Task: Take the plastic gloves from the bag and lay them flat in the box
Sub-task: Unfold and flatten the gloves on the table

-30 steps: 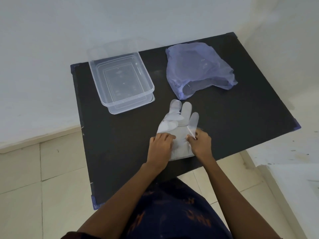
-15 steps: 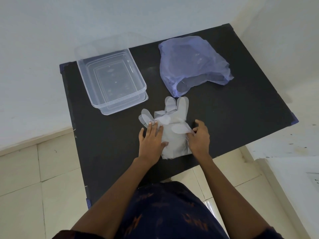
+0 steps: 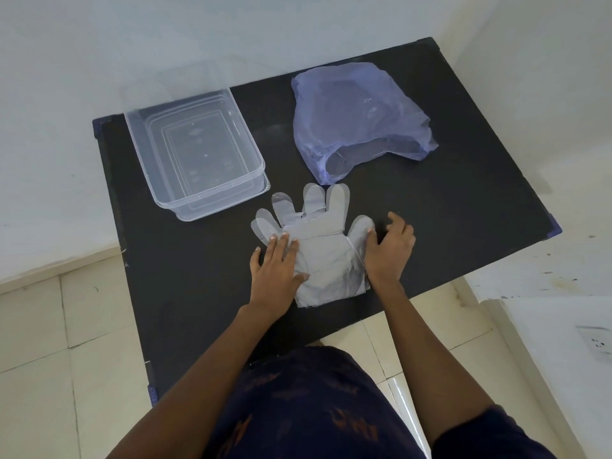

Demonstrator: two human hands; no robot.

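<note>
A black desk (image 3: 185, 293) is seen from above, set against a white wall (image 3: 99, 44) over a tiled floor (image 3: 39, 326). A clear plastic box (image 3: 195, 157) is placed at the desk's far left; it is seated on what appears to be its own lid, and nothing can be made out inside it. A crumpled, translucent blue plastic bag (image 3: 357, 117) is located at the far right of the desk, well apart from the box, with its mouth turned toward the near edge.

The plastic gloves (image 3: 318, 246) are spread flat on the desk near its front edge, between the two hands, with the finger shapes directed toward the box and bag. The finger outlines are doubled and offset, so more than one glove appears to be stacked; the exact count cannot be told. The gloves are not in the box, and their fingertips lie just short of the bag's mouth.

The left hand (image 3: 276, 270) is laid palm down on the left part of the gloves, its grip spread flat with the fingers extended and pressing the plastic against the desk. The right hand (image 3: 387, 250) is placed at the right edge of the gloves, beside the thumb shape; its grip is loosely spread, with the fingers bent and touching the desk and the plastic's edge, and nothing is pinched.

The person's dark patterned garment (image 3: 308, 409) is visible at the bottom of the view.
</note>
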